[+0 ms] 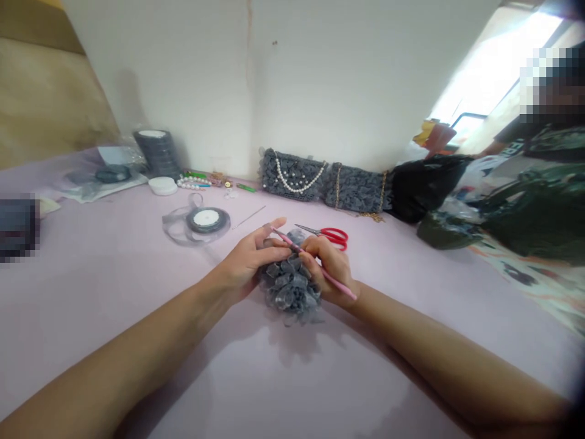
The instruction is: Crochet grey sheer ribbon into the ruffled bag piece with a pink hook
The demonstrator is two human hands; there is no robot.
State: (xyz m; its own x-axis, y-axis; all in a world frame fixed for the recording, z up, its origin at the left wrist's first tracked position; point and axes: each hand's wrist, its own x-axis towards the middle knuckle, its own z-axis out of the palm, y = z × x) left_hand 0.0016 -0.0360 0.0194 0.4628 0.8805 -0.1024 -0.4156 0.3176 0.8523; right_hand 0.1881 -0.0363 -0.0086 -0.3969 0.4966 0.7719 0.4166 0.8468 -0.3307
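Left hand (pixel 247 263) clasps grey ruffled piece (pixel 290 291), right hand (pixel 333 263) grips pink hook (pixel 339 284); scissors (pixel 333 235) just behind, open tabletop (pixel 274 384) nearer.

L hand (pixel 249 259) grips a grey ruffle piece (pixel 290 286) on the pink cloth (pixel 137 286); R hand (pixel 331 268) holds a pink hook (pixel 292 245), tip at the piece's top by the L fingers. Red scissors (pixel 331 235) lie just behind R hand, ribbon spool (pixel 208 221) further back-left, 2 grey bags (pixel 292 174) against the wall
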